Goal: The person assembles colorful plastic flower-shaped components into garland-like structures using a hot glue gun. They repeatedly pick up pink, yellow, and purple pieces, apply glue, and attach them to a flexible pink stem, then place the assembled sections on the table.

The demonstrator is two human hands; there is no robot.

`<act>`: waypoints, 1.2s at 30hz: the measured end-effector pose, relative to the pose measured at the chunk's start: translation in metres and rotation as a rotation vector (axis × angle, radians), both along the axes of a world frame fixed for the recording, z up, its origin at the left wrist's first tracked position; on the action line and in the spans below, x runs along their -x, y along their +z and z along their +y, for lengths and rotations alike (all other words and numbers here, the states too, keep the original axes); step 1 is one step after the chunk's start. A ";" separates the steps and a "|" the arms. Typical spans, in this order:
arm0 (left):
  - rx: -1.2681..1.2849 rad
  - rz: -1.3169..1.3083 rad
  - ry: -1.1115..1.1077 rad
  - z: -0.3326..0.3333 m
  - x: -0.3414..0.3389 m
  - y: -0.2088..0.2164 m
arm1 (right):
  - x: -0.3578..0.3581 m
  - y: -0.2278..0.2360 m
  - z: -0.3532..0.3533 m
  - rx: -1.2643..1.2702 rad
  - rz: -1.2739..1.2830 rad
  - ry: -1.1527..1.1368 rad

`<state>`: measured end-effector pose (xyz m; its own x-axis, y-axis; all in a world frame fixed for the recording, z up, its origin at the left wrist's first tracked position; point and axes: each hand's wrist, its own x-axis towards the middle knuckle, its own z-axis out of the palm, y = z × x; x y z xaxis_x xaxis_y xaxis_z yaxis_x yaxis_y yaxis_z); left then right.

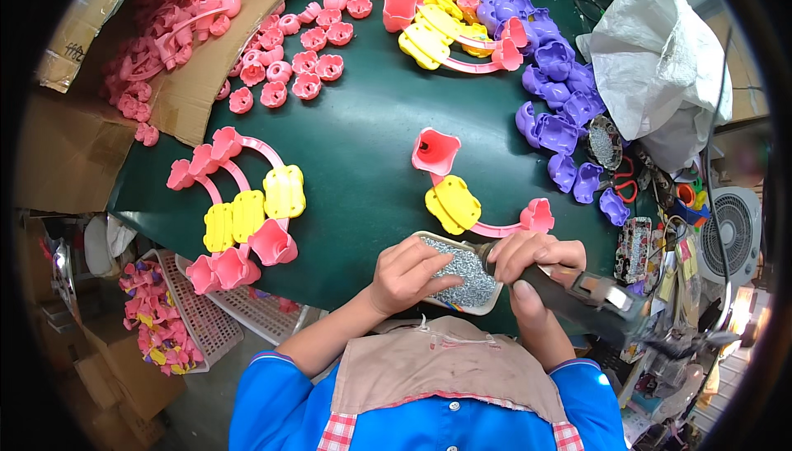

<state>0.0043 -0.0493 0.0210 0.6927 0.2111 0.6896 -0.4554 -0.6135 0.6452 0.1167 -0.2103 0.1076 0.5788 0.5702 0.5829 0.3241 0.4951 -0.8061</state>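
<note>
My left hand (406, 274) reaches over the left side of a small pale tray (492, 301) filled with small silvery screws (472, 278). Its thumb and index finger are apart at the surface of the screws. Wrapped around the front of a dark power screwdriver (582, 298) is my right hand (538, 263), at the tray's right side. Just beyond the tray lies a toy-like plastic assembly: a pink cup (436, 152), a yellow ribbed piece (453, 204) and a curved pink arm ending in a smaller pink flower cup (538, 216).
Three similar pink-and-yellow assemblies (247, 216) lie at left. Pink flower cups (306, 63) and purple shells (557, 133) spread across the far part of the green table (355, 146). A cardboard box (177, 96) of pink parts stands far left. Red-handled scissors (627, 180) and a white sack (652, 55) are at right.
</note>
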 end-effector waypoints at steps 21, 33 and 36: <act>0.633 0.937 -0.141 0.032 -0.077 -0.006 | -0.016 -0.055 0.015 -0.118 -0.102 -0.156; 1.554 0.441 -0.029 0.010 -0.023 -0.007 | -0.014 -0.019 -0.004 -0.270 0.208 -0.199; 1.865 0.107 0.157 0.009 -0.011 0.011 | -0.010 -0.016 -0.009 -0.216 0.211 -0.137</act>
<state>0.0151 -0.0400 0.0319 0.6139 0.6007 -0.5121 -0.3898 0.7948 0.4651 0.1266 -0.2197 0.0913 0.7627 0.3548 0.5408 0.2365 0.6253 -0.7437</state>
